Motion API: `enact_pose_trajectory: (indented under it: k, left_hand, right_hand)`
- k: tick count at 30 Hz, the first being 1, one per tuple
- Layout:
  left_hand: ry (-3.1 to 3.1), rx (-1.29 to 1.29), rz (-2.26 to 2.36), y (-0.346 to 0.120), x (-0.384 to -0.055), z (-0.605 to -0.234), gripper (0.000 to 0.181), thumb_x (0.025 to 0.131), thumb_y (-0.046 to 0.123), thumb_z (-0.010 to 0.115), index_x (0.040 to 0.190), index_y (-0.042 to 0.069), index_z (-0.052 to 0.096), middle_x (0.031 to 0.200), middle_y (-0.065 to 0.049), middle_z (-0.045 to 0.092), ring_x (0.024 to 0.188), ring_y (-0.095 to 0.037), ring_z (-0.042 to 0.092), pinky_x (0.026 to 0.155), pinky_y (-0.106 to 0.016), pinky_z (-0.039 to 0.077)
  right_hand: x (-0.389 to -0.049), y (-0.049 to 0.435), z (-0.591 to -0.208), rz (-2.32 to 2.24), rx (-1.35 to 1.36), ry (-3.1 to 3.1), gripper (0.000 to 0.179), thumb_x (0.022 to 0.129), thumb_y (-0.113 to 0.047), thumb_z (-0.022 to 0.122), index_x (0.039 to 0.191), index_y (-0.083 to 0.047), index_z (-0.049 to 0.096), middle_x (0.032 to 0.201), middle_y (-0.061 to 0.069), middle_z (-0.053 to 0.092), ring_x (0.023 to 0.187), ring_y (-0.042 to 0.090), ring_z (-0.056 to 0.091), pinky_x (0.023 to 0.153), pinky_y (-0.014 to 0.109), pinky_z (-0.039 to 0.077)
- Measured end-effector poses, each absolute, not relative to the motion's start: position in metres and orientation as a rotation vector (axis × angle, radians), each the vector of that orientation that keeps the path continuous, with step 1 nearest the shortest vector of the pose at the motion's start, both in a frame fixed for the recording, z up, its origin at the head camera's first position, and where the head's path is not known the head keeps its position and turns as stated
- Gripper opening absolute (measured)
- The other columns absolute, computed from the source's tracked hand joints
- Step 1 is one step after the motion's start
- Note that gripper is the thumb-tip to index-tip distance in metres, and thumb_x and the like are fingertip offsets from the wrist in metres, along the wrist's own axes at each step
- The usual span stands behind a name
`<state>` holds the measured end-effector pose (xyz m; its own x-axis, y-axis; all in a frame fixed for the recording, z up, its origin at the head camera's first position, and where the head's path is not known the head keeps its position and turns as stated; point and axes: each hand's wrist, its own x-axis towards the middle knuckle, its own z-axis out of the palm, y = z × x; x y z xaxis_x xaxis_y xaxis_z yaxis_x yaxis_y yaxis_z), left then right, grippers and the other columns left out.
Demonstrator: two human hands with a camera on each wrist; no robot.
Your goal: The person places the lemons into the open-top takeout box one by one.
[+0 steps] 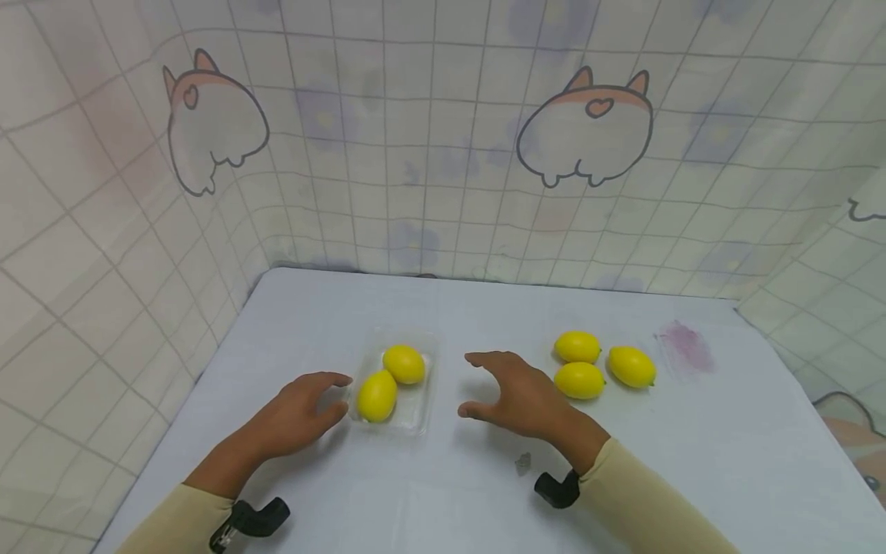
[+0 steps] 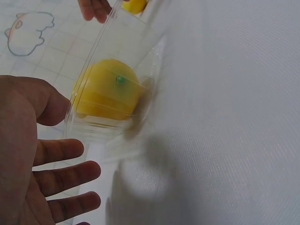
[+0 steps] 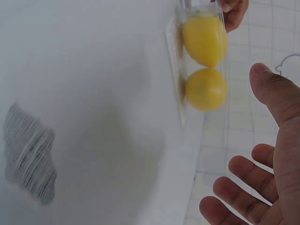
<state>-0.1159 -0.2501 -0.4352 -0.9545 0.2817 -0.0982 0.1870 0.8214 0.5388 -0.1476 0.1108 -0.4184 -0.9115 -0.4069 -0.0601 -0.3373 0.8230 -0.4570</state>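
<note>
A clear plastic tray (image 1: 414, 412) sits on the white table, left of the middle. Inside it two yellow lemons lie against each other, a farther lemon (image 1: 404, 364) and a nearer lemon (image 1: 377, 396). At the tray's left side is my left hand (image 1: 294, 415), thumb and fingers spread apart; in the left wrist view the thumb tip comes right at the tray's rim (image 2: 70, 115). My right hand (image 1: 522, 396) hovers to the right of the tray, apart from it, with nothing between its parted thumb and fingers.
Right of my right hand lie three loose lemons: a back lemon (image 1: 577, 347), a front lemon (image 1: 580, 381) and a right lemon (image 1: 631, 366). A pink stain (image 1: 685, 348) marks the tabletop beyond them, and a grey patch (image 1: 524, 462) shows near my right wrist. A grid-patterned curtain (image 1: 429, 154) surrounds the table.
</note>
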Motion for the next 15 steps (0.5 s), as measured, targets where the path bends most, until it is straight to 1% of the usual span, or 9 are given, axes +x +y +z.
enact_pose_trajectory:
  k: [4,8,15]
  left_hand:
    - [2.832,0.352,0.809,-0.252,-0.116,-0.435,0.044,0.101,0.031,0.062,0.139,0.01,0.06,0.145,-0.016,0.055,0.137,-0.041,0.046,0.111,-0.064,0.037]
    - [2.832,0.338,0.813,-0.253,-0.116,-0.438,0.045,0.1,0.031,0.063,0.14,0.01,0.06,0.146,-0.015,0.055,0.138,-0.04,0.045,0.111,-0.063,0.037]
    - [2.823,0.341,0.825,-0.252,-0.116,-0.439,0.044,0.101,0.032,0.063,0.139,0.011,0.06,0.146,-0.015,0.054,0.138,-0.041,0.045,0.111,-0.064,0.036]
  right_hand:
    - [-0.148,0.123,-0.419,-0.685,-0.579,2.872,0.083,0.08,-0.065,0.079,0.149,-0.027,0.054,0.15,-0.006,0.053,0.138,0.021,0.048,0.108,0.049,0.046]
    - [-0.148,0.136,-0.417,-0.698,-0.568,2.892,0.082,0.081,-0.066,0.077,0.149,-0.025,0.054,0.149,-0.004,0.053,0.137,0.023,0.049,0.106,0.05,0.047]
    - [-0.147,0.16,-0.417,-0.731,-0.495,2.92,0.078,0.086,-0.064,0.073,0.149,-0.023,0.054,0.15,0.0,0.053,0.138,0.029,0.047,0.108,0.055,0.044]
